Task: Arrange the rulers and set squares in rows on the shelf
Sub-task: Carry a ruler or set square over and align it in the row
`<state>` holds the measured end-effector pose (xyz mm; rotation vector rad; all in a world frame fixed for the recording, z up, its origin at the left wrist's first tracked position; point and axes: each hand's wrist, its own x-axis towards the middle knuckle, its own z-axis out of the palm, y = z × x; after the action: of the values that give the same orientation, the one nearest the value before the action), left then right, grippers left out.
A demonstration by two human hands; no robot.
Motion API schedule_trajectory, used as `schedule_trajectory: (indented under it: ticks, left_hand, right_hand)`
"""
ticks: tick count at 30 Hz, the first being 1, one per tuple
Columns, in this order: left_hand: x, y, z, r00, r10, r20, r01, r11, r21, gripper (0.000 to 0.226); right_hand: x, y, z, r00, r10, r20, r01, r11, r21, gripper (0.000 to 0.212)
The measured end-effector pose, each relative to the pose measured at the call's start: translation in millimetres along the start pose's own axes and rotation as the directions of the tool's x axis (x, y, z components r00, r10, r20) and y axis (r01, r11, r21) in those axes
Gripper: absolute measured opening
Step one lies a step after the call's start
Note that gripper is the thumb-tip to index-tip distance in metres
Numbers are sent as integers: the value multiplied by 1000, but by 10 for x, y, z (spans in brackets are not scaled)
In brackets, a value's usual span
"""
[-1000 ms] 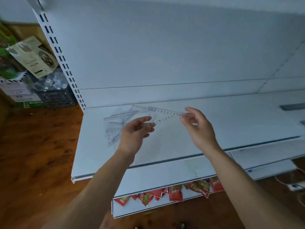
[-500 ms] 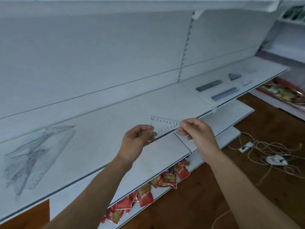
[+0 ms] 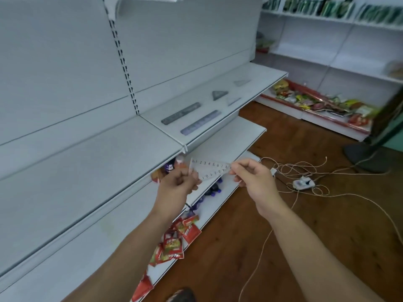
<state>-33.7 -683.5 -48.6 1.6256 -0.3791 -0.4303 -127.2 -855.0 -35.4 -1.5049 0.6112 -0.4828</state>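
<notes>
A clear plastic set square [image 3: 209,170] with printed numbers is held in the air in front of the white shelf [image 3: 91,162]. My left hand [image 3: 177,188] pinches its left end and my right hand [image 3: 253,182] pinches its right tip. On the shelf section further right lie a dark grey ruler [image 3: 181,116], a bluish ruler [image 3: 199,125], a grey set square [image 3: 219,94], a clear set square [image 3: 234,101] and another pale one [image 3: 241,82].
Red snack packets [image 3: 174,243] and purple items [image 3: 212,190] sit on the lower shelves. Tangled cords and a white power strip [image 3: 303,183] lie on the wooden floor. A low red-edged tray of packets [image 3: 316,103] runs along the far shelving. A dark stand base [image 3: 368,155] is at right.
The view has swung right along the shelf; the pile of clear rulers at left has left the frame. Both hands still hold the set square, now past the shelf's front edge.
</notes>
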Motion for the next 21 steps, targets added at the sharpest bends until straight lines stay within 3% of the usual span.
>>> schedule_trajectory:
  ticks: [13,21]
  left_hand:
    - [1606,45,1279,990,40,133,-36,999,-39,11]
    - [3121,434,1838,993,99,64,-96,994,-48,12]
  right_hand:
    - [1543,6,-1010,992,9,-125,-12,1000,-26,8]
    - [3102,-347,-1330,996,2,-88,-3,1000,-7,8]
